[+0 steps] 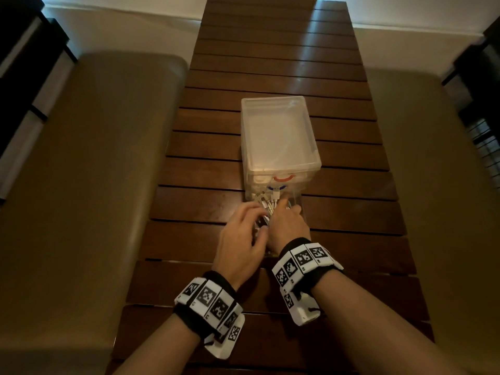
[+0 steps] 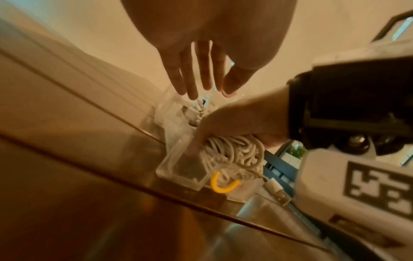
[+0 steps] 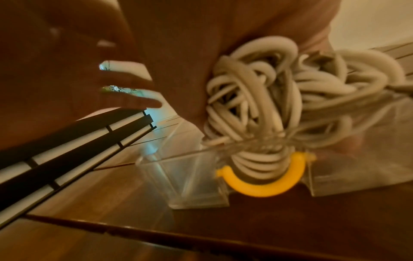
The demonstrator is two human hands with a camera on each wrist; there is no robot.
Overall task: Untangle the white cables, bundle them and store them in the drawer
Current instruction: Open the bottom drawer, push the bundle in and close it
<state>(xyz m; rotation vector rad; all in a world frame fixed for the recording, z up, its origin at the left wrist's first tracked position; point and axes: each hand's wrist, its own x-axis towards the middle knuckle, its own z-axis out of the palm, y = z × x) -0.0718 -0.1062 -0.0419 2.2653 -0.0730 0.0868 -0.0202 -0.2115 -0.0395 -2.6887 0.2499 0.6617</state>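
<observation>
Now right hand (image 2: 241, 123) grip curled round white cables (image 3: 268, 98) in clear drawer (image 3: 185, 176), left hand (image 2: 201, 58) fingers straight, empty.

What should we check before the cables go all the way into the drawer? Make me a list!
1. Drawer pulled open: ok.
2. White cables coiled in a bundle: ok.
3. Right hand grips the bundle: ok.
4. Left hand fingers clear of the bundle: ok, open above it.
5. Bundle fully inside the drawer: not ok, loops rise above its rim.
6. Bundle tied: cannot tell.
</observation>
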